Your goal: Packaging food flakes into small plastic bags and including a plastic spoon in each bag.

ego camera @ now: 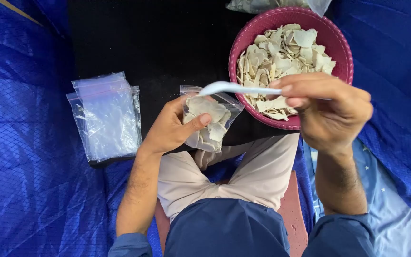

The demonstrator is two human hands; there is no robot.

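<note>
A seated person's left hand [170, 131] grips a small clear zip bag [209, 121] already partly filled with pale dried chips, held open just beside a pink basket [341, 52]. The right hand [327, 107] is pinched around the handle of a white plastic spoon [224, 87], its bowl poised over the bag's mouth. The basket remains heaped with chips [281, 57], and a stack of empty zip bags [105, 116] lies on the black mat [167, 43], so most of the packing appears to lie ahead.
</note>
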